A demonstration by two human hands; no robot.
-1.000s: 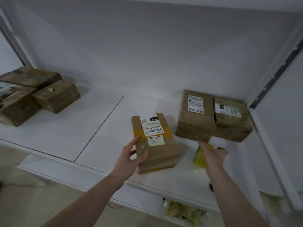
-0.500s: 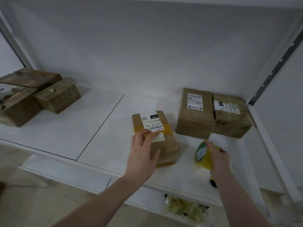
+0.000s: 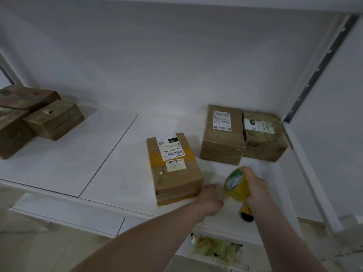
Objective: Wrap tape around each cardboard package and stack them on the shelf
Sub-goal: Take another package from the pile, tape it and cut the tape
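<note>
A cardboard package [image 3: 174, 173] with white labels and a band of yellow tape lies on the white shelf [image 3: 110, 158], near its front edge. My left hand [image 3: 209, 199] sits at the package's near right corner, fingers stretched toward its side and touching it. To the right of it, my right hand [image 3: 257, 185] grips a yellow roll of tape [image 3: 234, 182], held just above the shelf. Whether a strip of tape runs from the roll to the package is not visible.
Two taped packages [image 3: 222, 140] [image 3: 264, 138] stand side by side in the back right corner. Several dark wrapped packages [image 3: 53, 118] are piled at the far left. A dark and gold object [image 3: 246, 214] lies under my right wrist. A bag of yellowish material [image 3: 214, 248] sits below the shelf.
My left hand has slid off the top of the package to its near right corner. My right hand has lifted the roll slightly and brought it closer to the left hand.
</note>
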